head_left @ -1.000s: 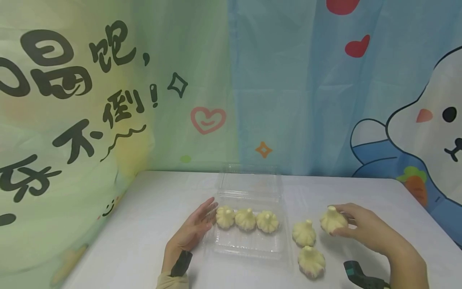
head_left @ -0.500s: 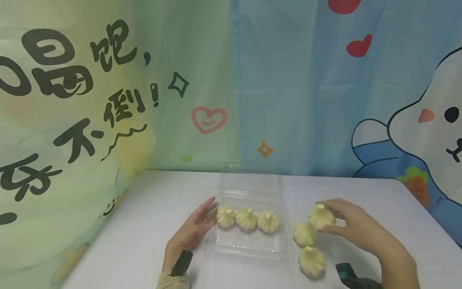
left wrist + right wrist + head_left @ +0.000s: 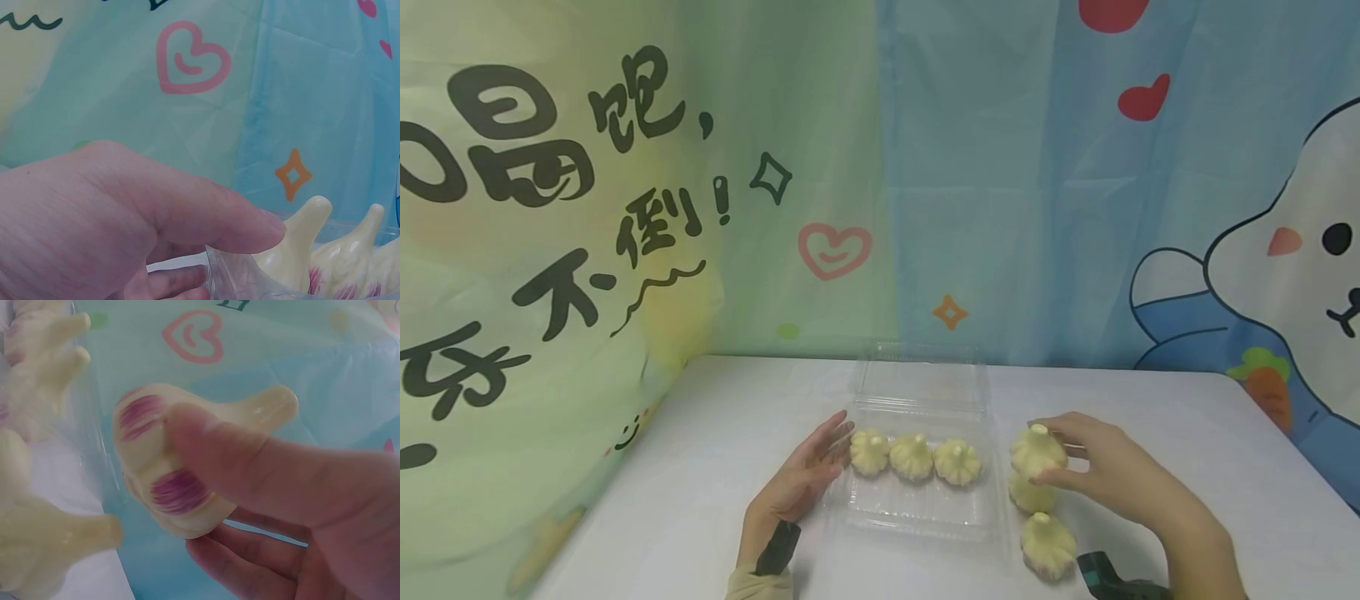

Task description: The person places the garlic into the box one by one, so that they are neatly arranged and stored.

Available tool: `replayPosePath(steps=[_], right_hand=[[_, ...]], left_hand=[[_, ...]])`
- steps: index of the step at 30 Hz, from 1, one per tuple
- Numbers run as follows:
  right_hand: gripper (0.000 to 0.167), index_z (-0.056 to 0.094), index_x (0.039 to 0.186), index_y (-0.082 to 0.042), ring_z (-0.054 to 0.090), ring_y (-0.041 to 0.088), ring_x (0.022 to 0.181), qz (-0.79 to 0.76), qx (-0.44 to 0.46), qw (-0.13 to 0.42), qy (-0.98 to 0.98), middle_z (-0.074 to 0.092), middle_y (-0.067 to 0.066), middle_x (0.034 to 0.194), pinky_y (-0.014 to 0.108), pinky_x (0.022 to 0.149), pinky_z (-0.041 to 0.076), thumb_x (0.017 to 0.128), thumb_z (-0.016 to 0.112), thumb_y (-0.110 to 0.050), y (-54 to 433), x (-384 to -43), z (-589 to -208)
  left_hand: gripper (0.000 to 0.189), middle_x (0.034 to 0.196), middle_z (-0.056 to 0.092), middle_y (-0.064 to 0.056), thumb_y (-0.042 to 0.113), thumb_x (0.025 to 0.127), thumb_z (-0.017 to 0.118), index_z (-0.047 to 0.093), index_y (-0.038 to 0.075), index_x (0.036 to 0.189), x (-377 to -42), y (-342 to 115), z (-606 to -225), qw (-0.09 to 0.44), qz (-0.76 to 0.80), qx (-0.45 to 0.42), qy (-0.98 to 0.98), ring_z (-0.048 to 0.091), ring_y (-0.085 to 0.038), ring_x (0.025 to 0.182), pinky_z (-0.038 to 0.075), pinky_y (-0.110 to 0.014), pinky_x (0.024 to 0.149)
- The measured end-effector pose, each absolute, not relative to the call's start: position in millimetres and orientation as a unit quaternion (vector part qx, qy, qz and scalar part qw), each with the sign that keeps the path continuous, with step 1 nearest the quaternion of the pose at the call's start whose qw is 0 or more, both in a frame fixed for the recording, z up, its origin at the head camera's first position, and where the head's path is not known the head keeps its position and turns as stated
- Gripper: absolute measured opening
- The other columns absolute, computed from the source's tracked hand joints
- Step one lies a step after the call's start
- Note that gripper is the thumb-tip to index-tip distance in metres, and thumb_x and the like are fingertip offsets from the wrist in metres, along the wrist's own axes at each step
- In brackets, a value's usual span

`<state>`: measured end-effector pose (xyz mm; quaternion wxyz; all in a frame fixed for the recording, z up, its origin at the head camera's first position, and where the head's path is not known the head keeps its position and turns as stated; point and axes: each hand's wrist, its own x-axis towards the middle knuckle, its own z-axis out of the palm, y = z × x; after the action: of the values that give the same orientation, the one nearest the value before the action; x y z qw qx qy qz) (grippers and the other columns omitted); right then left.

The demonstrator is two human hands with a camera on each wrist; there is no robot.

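Observation:
Between thumb and fingers, my right hand point(image 3: 1097, 467) holds a garlic bulb point(image 3: 181, 462), cream with purple streaks. In the head view that bulb overlaps a second garlic bulb point(image 3: 1032, 495) on the table, and a third bulb point(image 3: 1048, 546) lies nearer to me. A clear plastic box point(image 3: 917, 512) stands in the middle, with three garlic bulbs point(image 3: 912, 457) in a row inside. My left hand point(image 3: 801, 475) is at the box's left side, fingers extended along its wall. In the left wrist view the thumb point(image 3: 244, 228) is right at the leftmost bulb point(image 3: 294, 244).
The box's clear lid point(image 3: 920, 377) is folded back toward the rear of the white table point(image 3: 737, 417). Behind the table hangs a printed curtain point(image 3: 970, 208). Dark straps point(image 3: 777, 547) sit on the wrists.
My right hand has carried its garlic bulb leftward toward the box, now over the nearer loose bulbs' column. The left hand and the bulbs in the box have stayed put.

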<state>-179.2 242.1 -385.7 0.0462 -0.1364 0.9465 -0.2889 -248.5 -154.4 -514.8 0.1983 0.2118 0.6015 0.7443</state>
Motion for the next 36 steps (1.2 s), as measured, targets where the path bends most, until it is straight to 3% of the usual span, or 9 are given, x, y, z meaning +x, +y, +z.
replayPosePath(steps=[10, 27, 36], right_hand=[[0.063, 0.058, 0.127, -0.013, 0.061, 0.027, 0.111, -0.297, -0.196, 0.025, 0.934, 0.062, 0.002, 0.121, 0.038, 0.087, 0.057, 0.075, 0.073, -0.046, 227, -182, -385], [0.055, 0.061, 0.123, -0.014, 0.061, 0.027, 0.11, -0.319, -0.222, 0.037, 0.921, 0.062, 0.001, 0.12, 0.039, 0.089, 0.055, 0.076, 0.075, -0.038, 199, -185, -396], [0.054, 0.061, 0.12, -0.016, 0.062, 0.019, 0.103, -0.304, -0.263, 0.027, 0.915, 0.063, -0.003, 0.115, 0.035, 0.086, 0.056, 0.075, 0.075, -0.041, 189, -187, -408]], left_hand=[[0.081, 0.16, 0.005, -0.018, -0.003, 0.089, 0.054, 0.007, 0.01, 0.153, -248, -155, -512, 0.2, 0.748, 0.21, 0.597, 0.01, -0.034, 0.147, 0.024, -0.028, 0.117], [0.08, 0.159, 0.007, -0.018, -0.004, 0.089, 0.055, 0.009, 0.01, 0.153, -251, -157, -514, 0.196, 0.75, 0.212, 0.595, 0.011, -0.034, 0.147, 0.027, -0.026, 0.116], [0.081, 0.16, 0.007, -0.018, -0.003, 0.088, 0.055, 0.009, 0.009, 0.153, -250, -155, -515, 0.2, 0.75, 0.208, 0.595, 0.011, -0.034, 0.147, 0.025, -0.03, 0.117]])
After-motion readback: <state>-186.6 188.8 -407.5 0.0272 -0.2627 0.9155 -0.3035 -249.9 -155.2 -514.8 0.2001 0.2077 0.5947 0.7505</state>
